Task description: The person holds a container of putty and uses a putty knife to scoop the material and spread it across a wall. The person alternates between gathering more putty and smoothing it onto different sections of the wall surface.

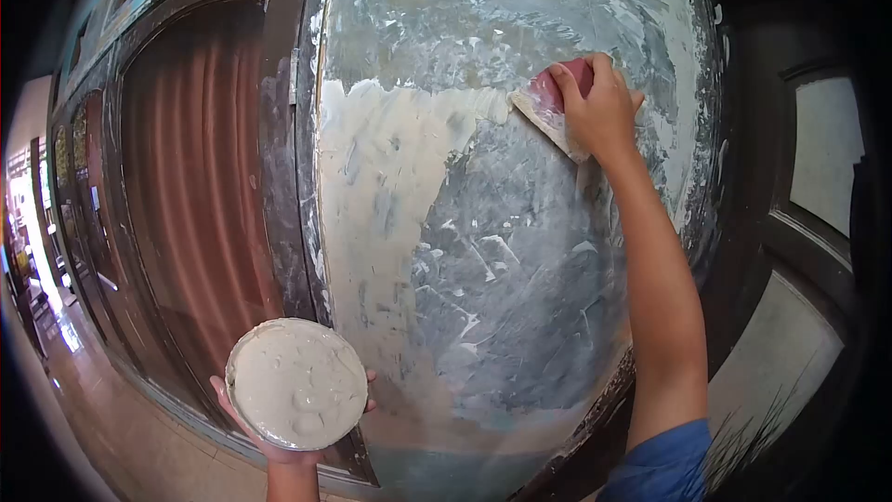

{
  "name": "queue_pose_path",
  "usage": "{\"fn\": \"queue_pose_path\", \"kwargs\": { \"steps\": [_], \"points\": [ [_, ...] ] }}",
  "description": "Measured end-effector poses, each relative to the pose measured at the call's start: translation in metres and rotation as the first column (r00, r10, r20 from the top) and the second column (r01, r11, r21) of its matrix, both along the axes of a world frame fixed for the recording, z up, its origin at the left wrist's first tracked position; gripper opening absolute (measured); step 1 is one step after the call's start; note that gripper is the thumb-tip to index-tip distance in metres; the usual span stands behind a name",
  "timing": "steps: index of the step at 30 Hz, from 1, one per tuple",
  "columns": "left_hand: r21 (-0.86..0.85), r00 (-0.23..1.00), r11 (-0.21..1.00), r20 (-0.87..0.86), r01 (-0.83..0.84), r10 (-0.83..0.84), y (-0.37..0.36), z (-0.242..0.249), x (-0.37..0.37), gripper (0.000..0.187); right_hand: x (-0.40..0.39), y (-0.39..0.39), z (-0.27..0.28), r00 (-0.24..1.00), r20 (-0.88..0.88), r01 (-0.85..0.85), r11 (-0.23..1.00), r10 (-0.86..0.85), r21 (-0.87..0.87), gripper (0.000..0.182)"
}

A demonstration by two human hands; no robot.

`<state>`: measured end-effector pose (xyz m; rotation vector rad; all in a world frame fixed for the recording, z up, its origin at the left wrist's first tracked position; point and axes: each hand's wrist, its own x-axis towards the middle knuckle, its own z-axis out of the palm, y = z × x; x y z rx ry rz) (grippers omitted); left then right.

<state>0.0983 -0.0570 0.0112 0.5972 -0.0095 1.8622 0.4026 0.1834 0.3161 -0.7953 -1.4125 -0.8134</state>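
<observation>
My right hand (602, 110) is closed round a reddish putty spreader (548, 93) whose pale, coated edge lies against the wall (520, 288). Cream-coloured putty (376, 158) covers a band of this wall on the left and reaches along the top as far as the blade. The rest of the surface is grey, patchy and streaked with white. Low on the left, my left hand (269, 437) supports a round bowl (243, 423) from beneath, its fingertips showing at the right rim. Thick, pale putty (302, 381) fills the bowl nearly to the rim.
On the left stands a dark wooden door frame (283, 130) with a reddish-brown curtain (190, 177) in its panel. Another dark frame with pale panels (822, 163) is at the right. Tiled floor (121, 428) shows at lower left.
</observation>
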Motion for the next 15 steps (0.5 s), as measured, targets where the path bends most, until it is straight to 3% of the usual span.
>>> {"fn": "queue_pose_path", "kwargs": {
  "steps": [4,11,13,15],
  "points": [
    [-0.001,0.997,0.999,-0.060,-0.042,0.042,0.001,0.003,0.012,0.106,-0.005,0.008,0.007,0.996,0.030,0.089,0.996,-0.089,0.025,0.053],
    [0.010,0.998,0.998,0.011,-0.058,0.058,0.005,0.003,0.017,0.108,-0.005,0.005,0.009,1.000,0.000,-0.021,0.999,0.021,0.047,0.051],
    [0.072,0.997,0.996,0.044,0.055,-0.058,0.010,-0.002,0.013,0.118,-0.010,0.006,0.004,0.997,0.016,0.075,0.996,-0.076,0.056,0.050],
    [0.091,0.999,0.995,0.012,0.033,-0.034,0.013,-0.003,0.015,0.118,-0.003,0.000,0.007,0.992,0.026,0.126,0.991,-0.127,0.034,0.049]
  ]
}}
